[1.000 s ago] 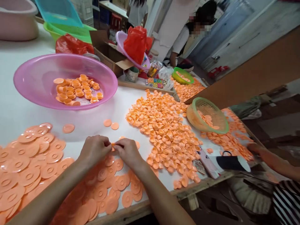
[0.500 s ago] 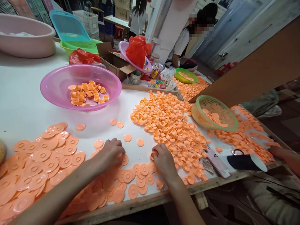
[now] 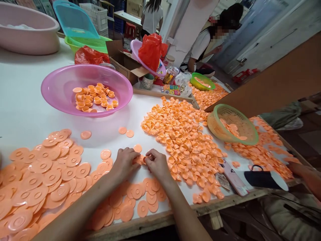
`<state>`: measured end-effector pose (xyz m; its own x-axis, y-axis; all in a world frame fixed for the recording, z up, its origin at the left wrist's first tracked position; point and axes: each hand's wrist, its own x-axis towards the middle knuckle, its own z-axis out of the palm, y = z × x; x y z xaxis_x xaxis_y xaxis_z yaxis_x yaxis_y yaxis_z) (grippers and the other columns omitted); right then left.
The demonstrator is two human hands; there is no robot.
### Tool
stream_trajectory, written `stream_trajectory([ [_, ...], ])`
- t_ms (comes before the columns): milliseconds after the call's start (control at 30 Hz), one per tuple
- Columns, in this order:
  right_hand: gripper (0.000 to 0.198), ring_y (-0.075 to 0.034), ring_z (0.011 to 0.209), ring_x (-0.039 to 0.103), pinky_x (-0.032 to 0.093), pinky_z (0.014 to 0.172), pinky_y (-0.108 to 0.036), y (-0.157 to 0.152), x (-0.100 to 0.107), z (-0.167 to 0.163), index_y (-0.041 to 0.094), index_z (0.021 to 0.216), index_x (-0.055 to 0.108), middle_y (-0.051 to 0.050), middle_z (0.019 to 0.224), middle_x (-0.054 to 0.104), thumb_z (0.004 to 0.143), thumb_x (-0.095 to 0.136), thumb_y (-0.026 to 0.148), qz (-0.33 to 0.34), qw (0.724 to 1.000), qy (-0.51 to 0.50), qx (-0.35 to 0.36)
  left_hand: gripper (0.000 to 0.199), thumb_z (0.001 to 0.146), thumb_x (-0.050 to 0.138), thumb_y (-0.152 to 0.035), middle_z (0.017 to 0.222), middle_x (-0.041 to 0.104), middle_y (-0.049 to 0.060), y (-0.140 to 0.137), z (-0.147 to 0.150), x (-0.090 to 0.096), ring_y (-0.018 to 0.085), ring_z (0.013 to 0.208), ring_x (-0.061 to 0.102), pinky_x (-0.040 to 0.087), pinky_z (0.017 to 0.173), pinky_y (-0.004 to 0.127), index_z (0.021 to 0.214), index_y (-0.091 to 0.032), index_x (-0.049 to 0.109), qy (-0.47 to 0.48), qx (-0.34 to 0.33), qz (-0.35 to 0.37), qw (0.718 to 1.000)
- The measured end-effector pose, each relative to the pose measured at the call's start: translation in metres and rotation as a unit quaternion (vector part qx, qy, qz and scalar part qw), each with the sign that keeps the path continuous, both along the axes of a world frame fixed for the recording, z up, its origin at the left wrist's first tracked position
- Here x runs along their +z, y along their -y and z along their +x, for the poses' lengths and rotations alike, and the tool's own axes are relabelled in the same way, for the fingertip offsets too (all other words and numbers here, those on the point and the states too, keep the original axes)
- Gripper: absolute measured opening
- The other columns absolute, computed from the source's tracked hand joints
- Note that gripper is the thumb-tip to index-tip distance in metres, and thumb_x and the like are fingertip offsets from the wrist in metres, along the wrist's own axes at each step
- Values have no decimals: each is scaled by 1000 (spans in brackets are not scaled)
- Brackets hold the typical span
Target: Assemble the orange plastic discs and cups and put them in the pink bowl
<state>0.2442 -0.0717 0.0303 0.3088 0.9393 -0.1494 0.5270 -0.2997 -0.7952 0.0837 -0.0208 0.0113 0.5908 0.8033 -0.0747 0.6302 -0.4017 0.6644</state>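
My left hand (image 3: 126, 163) pinches an orange toy saucer (image 3: 137, 160) by its edge, low over the white tabletop. Closed on a small orange toy cup (image 3: 144, 160), my right hand (image 3: 157, 164) meets it there; the fingers hide most of the cup. Whether cup and saucer are joined I cannot tell. Loose saucers (image 3: 42, 177) spread under and left of my left forearm. To the right of my right hand lies a heap of toy cups (image 3: 185, 140). Beyond my hands, a pink basin (image 3: 57, 102) holds several cups set on saucers.
A green-yellow strainer basket (image 3: 215, 127) with orange pieces stands right of the heap. Near the front edge lie a phone (image 3: 234, 177) and a dark mask (image 3: 260, 180). A cardboard box (image 3: 120, 63) sits behind. Another person's hand (image 3: 298, 167) reaches in at right.
My right hand has moved left from the edge of the cup heap, bringing the cup up to the saucer in my left hand. The view has shifted slightly.
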Motion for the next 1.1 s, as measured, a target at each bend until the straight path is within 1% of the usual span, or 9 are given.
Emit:
stream_trajectory([
  [100, 7, -12, 49, 47, 34, 50, -22, -6, -4, -8, 22, 65, 57, 6, 49, 49, 69, 53, 17, -1, 1000, -4, 13, 24, 78, 55, -13, 93, 68, 3, 0, -3, 2, 21, 92, 56, 32, 82, 37, 93, -23, 70, 5, -14, -19, 1000],
  [233, 8, -12, 51, 44, 32, 51, -22, -8, -2, -10, 21, 62, 53, 6, 51, 48, 68, 52, 16, -1, 1000, -3, 22, 45, 74, 48, -1, 94, 67, 2, -1, -9, 11, 21, 94, 56, 33, 81, 36, 103, -29, 70, 1, -38, -62, 997],
  [333, 8, -12, 54, 46, 34, 53, -22, -8, 0, -10, 21, 62, 52, 5, 55, 50, 69, 52, 16, -1, 1000, 0, 27, 30, 79, 58, -14, 98, 66, 4, -3, -8, 15, 23, 97, 56, 35, 82, 38, 104, -26, 70, 15, -13, -78, 997],
  [433, 9, -12, 56, 48, 34, 55, -22, -9, 1, -9, 21, 63, 52, 4, 57, 53, 71, 52, 17, -13, 999, 9, 39, 17, 85, 58, -24, 92, 66, 4, -8, -3, 15, 20, 90, 57, 38, 83, 36, 94, -23, 74, 50, -6, -89, 995],
  [533, 11, -13, 56, 48, 33, 55, -23, -12, 3, -10, 21, 62, 51, 4, 57, 54, 72, 53, 16, -21, 997, 36, 59, 24, 88, 53, -20, 85, 65, 3, -12, 0, 13, 17, 80, 58, 40, 75, 31, 84, -22, 76, 85, 1, -116, 990],
  [633, 15, -13, 56, 47, 31, 55, -23, -15, 7, -12, 21, 62, 48, 3, 57, 54, 73, 50, 12, -21, 994, 74, 79, 23, 83, 53, -19, 80, 66, 3, -14, 2, 16, 15, 71, 57, 41, 67, 28, 74, -20, 74, 94, 50, -156, 982],
  [733, 18, -13, 56, 46, 30, 56, -24, -17, 10, -14, 22, 62, 45, 3, 57, 52, 73, 47, 8, -23, 987, 117, 103, 20, 75, 55, -15, 73, 65, 1, -17, 6, 24, 14, 65, 56, 39, 61, 27, 60, -19, 68, 39, 89, -180, 979],
  [967, 18, -15, 60, 52, 32, 57, -25, -15, 9, -24, 21, 68, 55, 0, 62, 59, 76, 48, 6, -13, 983, 161, 89, 13, 68, 55, -21, 67, 65, 1, -17, 15, 29, 15, 64, 56, 36, 58, 27, 56, -20, 60, -35, 94, -154, 983],
  [1100, 26, -16, 69, 59, 42, 63, -25, -7, 20, -8, 20, 82, 68, -2, 75, 68, 79, 47, 5, 11, 988, 85, 125, 15, 69, 55, -24, 65, 64, 1, -8, 17, 33, 16, 62, 56, 34, 55, 27, 56, -20, 59, -59, 133, -111, 983],
])
